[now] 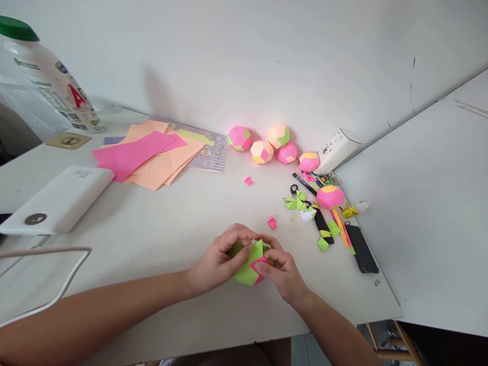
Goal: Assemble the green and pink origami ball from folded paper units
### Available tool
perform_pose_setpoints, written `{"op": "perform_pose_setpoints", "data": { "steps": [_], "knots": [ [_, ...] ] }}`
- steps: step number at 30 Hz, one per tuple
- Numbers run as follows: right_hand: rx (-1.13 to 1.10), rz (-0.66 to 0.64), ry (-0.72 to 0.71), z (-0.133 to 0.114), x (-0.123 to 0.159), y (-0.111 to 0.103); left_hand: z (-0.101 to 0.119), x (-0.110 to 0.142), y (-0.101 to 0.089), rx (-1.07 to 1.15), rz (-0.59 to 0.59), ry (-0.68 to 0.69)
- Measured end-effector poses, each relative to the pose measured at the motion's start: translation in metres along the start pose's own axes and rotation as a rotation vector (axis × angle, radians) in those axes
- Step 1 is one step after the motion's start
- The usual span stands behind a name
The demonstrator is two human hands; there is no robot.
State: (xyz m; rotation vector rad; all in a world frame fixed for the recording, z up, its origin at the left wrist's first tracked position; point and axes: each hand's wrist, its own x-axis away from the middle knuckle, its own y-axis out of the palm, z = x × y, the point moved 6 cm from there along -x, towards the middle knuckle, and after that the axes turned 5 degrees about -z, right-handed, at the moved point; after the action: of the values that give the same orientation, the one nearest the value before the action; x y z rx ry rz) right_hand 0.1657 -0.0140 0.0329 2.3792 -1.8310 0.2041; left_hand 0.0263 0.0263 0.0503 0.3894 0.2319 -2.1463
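Observation:
A folded paper ball [246, 273], mostly lime green with pink on its right side, is held between my two hands near the table's front edge. My left hand [224, 256] wraps its left side, thumb lying on the green paper. From the right, my right hand [281, 269] pinches the pink part with thumb and fingers. A green flap stands up at the top, between the hands; the far side is hidden by fingers. Just beyond lies a small pink folded piece [272, 222], and farther back is another pink piece [248, 181].
Several finished paper balls [261, 151] line the wall. Green folded pieces [297, 202], a glue bottle [355, 209], a black phone [362, 249] and a white box [338, 150] are at right. Left are paper sheets [152, 162], a white power bank [57, 201] and a bottle [53, 76].

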Motion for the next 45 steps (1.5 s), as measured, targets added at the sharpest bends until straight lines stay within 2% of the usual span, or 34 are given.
{"op": "perform_pose_setpoints", "data": {
  "steps": [12, 19, 23, 26, 28, 33, 38, 45],
  "knots": [
    [0.028, -0.06, 0.008, -0.003, -0.001, -0.001, -0.005, 0.0, 0.003, 0.021, -0.065, -0.049],
    [0.055, -0.041, 0.01, -0.002, -0.002, -0.003, 0.0, 0.0, 0.006, -0.047, -0.073, 0.02],
    [-0.002, -0.023, 0.012, -0.001, -0.002, -0.003, 0.005, 0.002, 0.006, -0.133, -0.086, 0.095],
    [-0.05, -0.001, 0.035, 0.0, -0.002, -0.005, -0.002, 0.004, 0.003, -0.242, -0.091, 0.145],
    [-0.066, 0.013, 0.056, 0.001, -0.002, -0.007, -0.015, 0.005, 0.004, -0.294, -0.141, 0.136],
    [-0.108, 0.022, 0.064, 0.002, -0.002, -0.01, -0.038, 0.007, 0.006, -0.252, -0.2, 0.084],
    [-0.098, 0.012, 0.094, 0.003, -0.002, -0.008, -0.037, 0.007, 0.008, -0.225, -0.212, 0.05],
    [-0.057, -0.018, 0.089, -0.001, -0.001, -0.005, -0.031, 0.009, 0.011, -0.212, -0.182, 0.097]
  ]
}}
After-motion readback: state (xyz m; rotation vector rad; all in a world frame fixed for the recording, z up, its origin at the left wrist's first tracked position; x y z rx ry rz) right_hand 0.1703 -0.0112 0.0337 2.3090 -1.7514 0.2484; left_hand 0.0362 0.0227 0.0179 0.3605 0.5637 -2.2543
